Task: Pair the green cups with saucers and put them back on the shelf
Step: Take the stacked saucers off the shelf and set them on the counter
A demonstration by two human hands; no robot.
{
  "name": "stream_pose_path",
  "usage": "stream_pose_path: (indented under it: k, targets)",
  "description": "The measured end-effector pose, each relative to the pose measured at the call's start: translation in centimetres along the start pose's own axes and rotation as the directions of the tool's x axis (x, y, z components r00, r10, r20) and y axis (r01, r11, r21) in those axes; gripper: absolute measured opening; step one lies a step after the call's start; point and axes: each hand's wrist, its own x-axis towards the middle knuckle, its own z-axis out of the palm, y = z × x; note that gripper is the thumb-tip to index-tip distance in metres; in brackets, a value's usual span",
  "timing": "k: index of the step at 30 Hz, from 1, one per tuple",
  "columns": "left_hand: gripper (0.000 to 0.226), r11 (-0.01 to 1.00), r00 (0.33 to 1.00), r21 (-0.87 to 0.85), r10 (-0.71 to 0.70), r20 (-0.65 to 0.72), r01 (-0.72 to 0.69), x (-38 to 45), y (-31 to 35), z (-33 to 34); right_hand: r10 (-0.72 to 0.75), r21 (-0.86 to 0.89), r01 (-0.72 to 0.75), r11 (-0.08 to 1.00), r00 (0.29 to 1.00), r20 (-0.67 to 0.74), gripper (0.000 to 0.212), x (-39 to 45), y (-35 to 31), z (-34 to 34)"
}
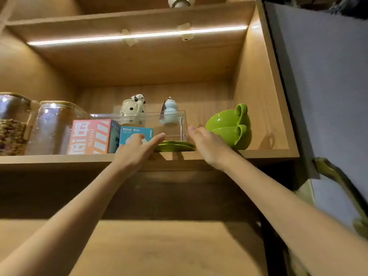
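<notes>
Two green cups (232, 126) sit nested, one inside the other, at the right end of the wooden shelf (59, 158), handles pointing right. Green saucers (175, 146) lie stacked flat near the shelf's front edge, left of the cups. My left hand (137, 149) is raised at the saucers' left side, fingers stretched and apart, holding nothing. My right hand (207, 145) reaches up between the saucers and the cups, fingers extended, empty; it covers the lower left of the cups.
A clear plastic box (171, 124) stands right behind the saucers. Behind it are a spotted ceramic figure (133, 108) and a pale blue figurine (169, 113). An orange carton (90, 136), a blue "Blind Box" (135, 134) and two glass jars (53, 126) fill the left.
</notes>
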Motion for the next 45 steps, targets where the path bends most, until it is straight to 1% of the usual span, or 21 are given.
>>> stream_pose_path:
  k: [2, 3, 6, 7, 9, 10, 12, 14, 18, 22, 24, 25, 27, 28, 30, 33, 36, 38, 39, 42, 45]
  targets:
    - [0.092, 0.997, 0.999, 0.068, -0.025, 0.031, 0.022, 0.9, -0.4, 0.3, 0.059, -0.065, -0.053, 0.996, 0.994, 0.094, 0.06, 0.6, -0.3, -0.1]
    - [0.09, 0.997, 0.998, 0.068, -0.029, 0.06, 0.025, 1.5, -0.6, 0.4, 0.086, -0.075, -0.077, 0.994, 0.988, 0.128, 0.063, 1.0, -0.5, -0.2]
    - [0.071, 0.994, 0.978, -0.051, -0.089, 0.191, 0.1, 2.0, 0.0, 0.2, 0.111, -0.018, -0.11, 0.994, 0.967, 0.229, 0.06, 1.4, -1.1, -0.6]
    - [0.076, 0.986, 0.97, -0.108, -0.101, 0.223, 0.128, 2.1, 0.1, 0.0, 0.114, -0.01, -0.115, 0.993, 0.963, 0.244, 0.056, 1.6, -1.1, -0.8]
    - [0.105, 0.974, 0.953, -0.131, -0.147, 0.264, 0.186, 2.1, 0.5, -0.4, 0.144, 0.005, -0.149, 0.989, 0.966, 0.215, 0.044, 1.7, -1.6, -1.2]
    - [0.106, 0.973, 0.951, -0.127, -0.156, 0.267, 0.195, 2.2, 0.5, -0.5, 0.168, 0.019, -0.175, 0.984, 0.965, 0.201, 0.042, 1.5, -1.9, -1.3]
    - [0.089, 0.973, 0.956, -0.142, -0.142, 0.257, 0.183, 1.8, 0.7, -0.6, 0.2, 0.035, -0.21, 0.977, 0.961, 0.194, 0.043, 1.4, -2.1, -1.1]
    - [0.076, 0.97, 0.959, -0.158, -0.145, 0.242, 0.187, 1.5, 0.8, -0.9, 0.21, 0.055, -0.224, 0.973, 0.959, 0.19, 0.053, 1.5, -1.8, -0.9]
    - [0.037, 0.97, 0.969, -0.183, -0.116, 0.216, 0.157, 0.6, 1.2, -1.3, 0.227, 0.077, -0.248, 0.966, 0.95, 0.212, 0.063, 1.4, -1.6, -1.1]
    - [0.03, 0.965, 0.986, -0.236, -0.081, 0.146, 0.114, -0.7, 1.4, -1.1, 0.291, 0.125, -0.337, 0.933, 0.912, 0.29, 0.067, 1.3, -1.6, -1.9]
    - [0.036, 0.946, 0.99, -0.299, -0.1, 0.103, 0.127, -1.3, 1.6, -1.6, 0.3, 0.174, -0.36, 0.917, 0.907, 0.297, 0.069, 0.8, -1.8, -2.2]
    - [0.047, 0.94, 0.99, -0.314, -0.114, 0.087, 0.135, -1.6, 1.7, -1.9, 0.313, 0.207, -0.38, 0.901, 0.903, 0.295, 0.07, 0.6, -1.9, -2.4]
    - [0.07, 0.933, 0.989, -0.332, -0.12, 0.082, 0.141, -1.9, 2.2, -2.4, 0.347, 0.316, -0.428, 0.847, 0.895, 0.281, 0.069, 0.1, -2.1, -2.5]
    - [0.073, 0.931, 0.989, -0.334, -0.123, 0.081, 0.143, -2.3, 2.5, -2.6, 0.356, 0.397, -0.446, 0.802, 0.891, 0.281, 0.069, -0.3, -2.3, -2.7]
    - [0.071, 0.926, 0.989, -0.349, -0.128, 0.07, 0.144, -3.0, 3.4, -3.1, 0.389, 0.556, -0.489, 0.672, 0.872, 0.296, 0.067, -0.9, -3.0, -3.1]
    - [0.077, 0.902, 0.989, -0.407, -0.143, 0.029, 0.142, -4.0, 4.6, -3.9, 0.412, 0.731, -0.502, 0.463, 0.852, 0.324, 0.067, -2.0, -4.2, -4.2]
    - [0.066, 0.869, 0.988, -0.471, -0.145, 0.046, 0.15, -5.3, 5.4, -4.8, 0.399, 0.824, -0.471, 0.314, 0.853, 0.336, 0.065, -3.6, -5.2, -5.6]
    - [0.05, 0.832, 0.991, -0.538, -0.119, 0.065, 0.135, -6.7, 6.0, -5.4, 0.41, 0.845, -0.458, 0.278, 0.851, 0.327, 0.062, -5.0, -5.5, -6.4]
    - [0.051, 0.812, 0.992, -0.569, -0.107, 0.072, 0.13, -7.5, 6.0, -5.5, 0.418, 0.85, -0.451, 0.271, 0.851, 0.318, 0.06, -5.8, -5.7, -6.6]
    - [0.082, 0.767, 0.992, -0.63, -0.096, 0.076, 0.123, -10.4, 5.3, -5.3, 0.442, 0.889, -0.404, 0.217, 0.852, 0.28, 0.047, -8.4, -5.9, -6.3]
    - [0.081, 0.743, 0.991, -0.657, -0.097, 0.086, 0.13, -14.4, 4.3, -4.4, 0.491, 0.902, -0.391, 0.182, 0.831, 0.261, 0.038, -11.2, -5.1, -5.4]
